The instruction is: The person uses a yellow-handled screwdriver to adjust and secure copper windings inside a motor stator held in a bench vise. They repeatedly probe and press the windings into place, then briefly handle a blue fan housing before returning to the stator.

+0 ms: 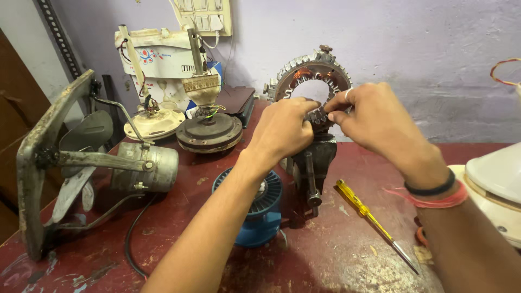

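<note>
A ring-shaped motor stator (312,73) with copper windings stands upright, clamped in a dark bench vise (317,157) on the red table (325,255). My left hand (282,130) grips the lower inner edge of the ring, fingers curled on it. My right hand (374,119) pinches the ring's lower right edge between thumb and fingers; what it pinches is too small to tell. A ring is on one right finger, and black and red bands are on the right wrist.
A yellow-handled screwdriver (369,217) lies right of the vise. A blue motor (260,209) sits under my left forearm. An old fan with metal frame (81,168) stands at left, fan motor parts (209,127) behind, a white fan housing (496,184) at right.
</note>
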